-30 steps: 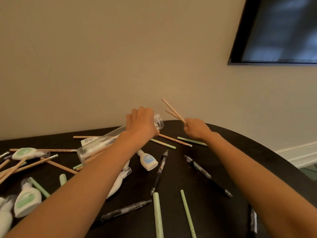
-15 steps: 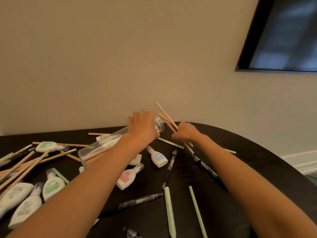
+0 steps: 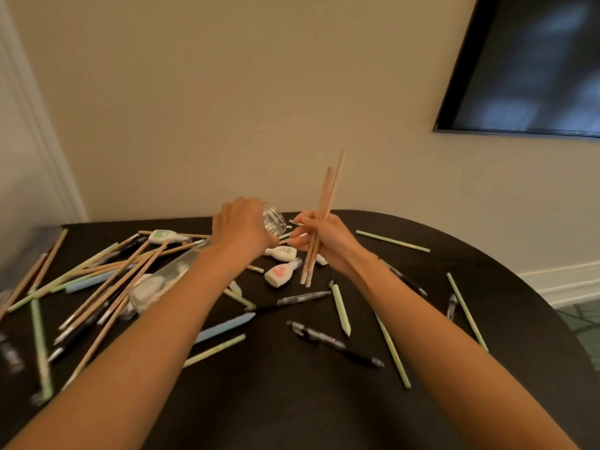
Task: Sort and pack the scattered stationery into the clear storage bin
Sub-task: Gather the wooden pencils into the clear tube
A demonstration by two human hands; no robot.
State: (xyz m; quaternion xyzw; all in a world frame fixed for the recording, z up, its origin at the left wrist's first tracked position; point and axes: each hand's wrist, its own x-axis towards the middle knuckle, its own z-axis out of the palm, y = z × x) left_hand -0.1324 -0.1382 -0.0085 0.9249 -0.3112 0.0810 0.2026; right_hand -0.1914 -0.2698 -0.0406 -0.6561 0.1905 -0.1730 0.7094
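My left hand (image 3: pixel 242 230) grips the far end of a long clear bin (image 3: pixel 162 280) that lies tilted on the dark table (image 3: pixel 292 384), its open end (image 3: pixel 274 219) poking out past my fingers. White items show through its wall. My right hand (image 3: pixel 319 237) holds a bundle of wooden pencils (image 3: pixel 328 196) nearly upright, just right of the bin's open end. Correction tape dispensers (image 3: pixel 281 272) lie below my hands. Black pens (image 3: pixel 334 344) and pale green sticks (image 3: pixel 341 308) are scattered in front.
A heap of wooden pencils (image 3: pixel 107 280), green sticks and pens covers the table's left side, with a light blue stick (image 3: pixel 224 328) near my left forearm. A beige wall rises behind the table. A dark screen (image 3: pixel 532 63) hangs at upper right. The table edge curves off at right.
My right hand has swung the pencil bundle from a leftward slant to nearly upright and drawn closer to the bin's end. The view has shifted, showing more of the table's left side.
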